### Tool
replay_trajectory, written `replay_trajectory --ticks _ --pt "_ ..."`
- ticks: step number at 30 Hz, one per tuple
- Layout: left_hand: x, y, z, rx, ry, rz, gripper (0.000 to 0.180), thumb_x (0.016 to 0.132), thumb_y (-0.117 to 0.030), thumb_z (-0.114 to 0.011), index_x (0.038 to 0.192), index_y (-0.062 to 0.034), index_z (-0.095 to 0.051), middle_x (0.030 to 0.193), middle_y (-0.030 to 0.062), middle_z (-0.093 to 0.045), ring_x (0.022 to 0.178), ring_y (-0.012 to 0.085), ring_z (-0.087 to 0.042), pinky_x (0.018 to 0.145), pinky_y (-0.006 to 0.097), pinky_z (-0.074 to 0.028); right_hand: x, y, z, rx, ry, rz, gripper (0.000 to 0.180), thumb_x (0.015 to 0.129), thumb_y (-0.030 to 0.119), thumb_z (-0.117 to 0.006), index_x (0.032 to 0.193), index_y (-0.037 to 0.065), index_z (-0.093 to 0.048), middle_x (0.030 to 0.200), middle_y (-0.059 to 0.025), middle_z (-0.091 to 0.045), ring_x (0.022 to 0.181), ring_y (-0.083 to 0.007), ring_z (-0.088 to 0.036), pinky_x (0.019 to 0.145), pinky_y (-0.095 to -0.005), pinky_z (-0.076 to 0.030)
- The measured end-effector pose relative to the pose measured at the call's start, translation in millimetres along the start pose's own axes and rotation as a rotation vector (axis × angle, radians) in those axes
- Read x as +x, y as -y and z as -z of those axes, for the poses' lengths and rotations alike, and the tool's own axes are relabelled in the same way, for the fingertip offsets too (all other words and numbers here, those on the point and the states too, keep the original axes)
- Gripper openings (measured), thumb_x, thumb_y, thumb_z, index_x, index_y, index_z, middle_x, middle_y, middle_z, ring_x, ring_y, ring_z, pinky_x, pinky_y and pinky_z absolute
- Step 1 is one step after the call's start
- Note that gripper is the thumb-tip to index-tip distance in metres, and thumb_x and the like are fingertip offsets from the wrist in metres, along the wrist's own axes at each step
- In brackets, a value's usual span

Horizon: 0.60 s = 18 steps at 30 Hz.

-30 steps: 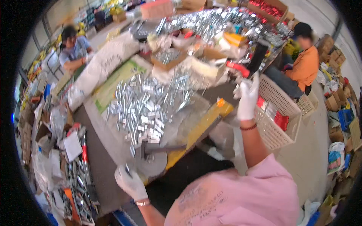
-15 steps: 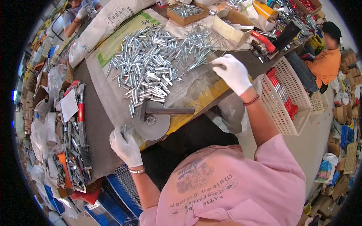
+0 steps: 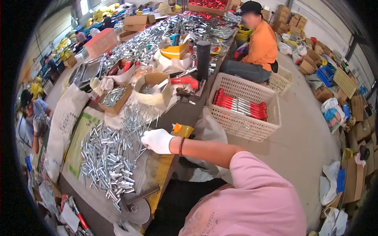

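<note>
My right hand [image 3: 157,141], in a white glove with a bead bracelet at the wrist, rests at the right edge of a pile of short silver metal tubes and rods [image 3: 108,161]. Its fingers are curled around a thin rod at the pile's rim. The pile lies on grey sheeting [image 3: 153,173] over the workbench. A round metal disc with a dark handle [image 3: 138,208] sits at the bench's near edge. A white patch [image 3: 121,229] beside it at the bottom edge may be my left glove; too little of it shows to tell.
A white plastic basket [image 3: 252,129] with red-handled tools stands on the floor to the right. Cardboard boxes of metal parts [image 3: 151,80] and a black cylinder [image 3: 203,59] crowd the bench behind. A person in orange [image 3: 260,43] sits at the far end, another person [image 3: 33,114] at the left.
My right hand came from near the basket down to the edge of the tube pile. My left hand, earlier beside the disc, has dropped to the bottom edge. The view has tilted up.
</note>
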State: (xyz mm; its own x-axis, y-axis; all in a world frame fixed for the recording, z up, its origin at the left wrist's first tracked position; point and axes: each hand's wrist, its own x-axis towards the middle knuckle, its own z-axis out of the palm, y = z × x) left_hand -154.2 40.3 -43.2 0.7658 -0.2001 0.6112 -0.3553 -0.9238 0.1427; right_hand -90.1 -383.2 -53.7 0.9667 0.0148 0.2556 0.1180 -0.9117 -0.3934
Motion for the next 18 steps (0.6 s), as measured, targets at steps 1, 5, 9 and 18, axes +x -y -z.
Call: replay_trajectory --ticks 1,5,9,18 --pt "0.9 -3.7 -2.5 -0.053 -0.023 0.036 0.028 0.091 -0.018 -0.08 0.107 0.0053 -0.075 0.095 0.0256 -0.073 0.085 0.0418 -0.069 0.081 0.051 -0.055 -4.3 2.6 6.5 0.004 -0.067 0.015 0.007 0.087 0.015 -0.073 0.088 0.011 -0.068 0.095 -0.0122 -0.067 0.09 -0.0333 -0.071 0.076 -0.0451 -0.058" --pt "1.3 -6.0 -1.1 -0.053 -0.03 0.017 0.029 0.093 -0.017 -0.08 0.111 0.0054 -0.074 0.097 0.025 -0.074 0.087 0.04 -0.071 0.081 0.048 -0.057 -15.8 2.6 -1.9 0.071 -0.321 0.139 0.01 0.086 0.015 -0.07 0.086 0.01 -0.061 0.09 -0.0082 -0.061 0.084 -0.0308 -0.068 0.072 -0.0421 -0.057" --pt "6.5 -16.9 -2.5 0.031 -0.026 0.039 0.024 0.091 -0.013 -0.082 0.107 0.0047 -0.077 0.094 0.0231 -0.075 0.085 0.0379 -0.072 0.08 0.047 -0.059 -16.2 4.1 -3.2 0.177 -0.334 0.125 0.007 0.084 0.01 -0.069 0.086 0.01 -0.062 0.09 -0.0088 -0.063 0.086 -0.0324 -0.068 0.075 -0.0437 -0.056" --pt "-2.0 6.1 -19.7 0.114 -0.075 0.072 0.026 0.088 -0.023 -0.083 0.103 -0.0014 -0.08 0.091 0.0188 -0.078 0.08 0.0362 -0.074 0.075 0.046 -0.06 -20.4 2.7 5.4 0.535 -0.522 0.189 0.013 0.078 -0.001 -0.065 0.086 0.007 -0.058 0.087 -0.0105 -0.059 0.081 -0.0353 -0.064 0.07 -0.0446 -0.052"
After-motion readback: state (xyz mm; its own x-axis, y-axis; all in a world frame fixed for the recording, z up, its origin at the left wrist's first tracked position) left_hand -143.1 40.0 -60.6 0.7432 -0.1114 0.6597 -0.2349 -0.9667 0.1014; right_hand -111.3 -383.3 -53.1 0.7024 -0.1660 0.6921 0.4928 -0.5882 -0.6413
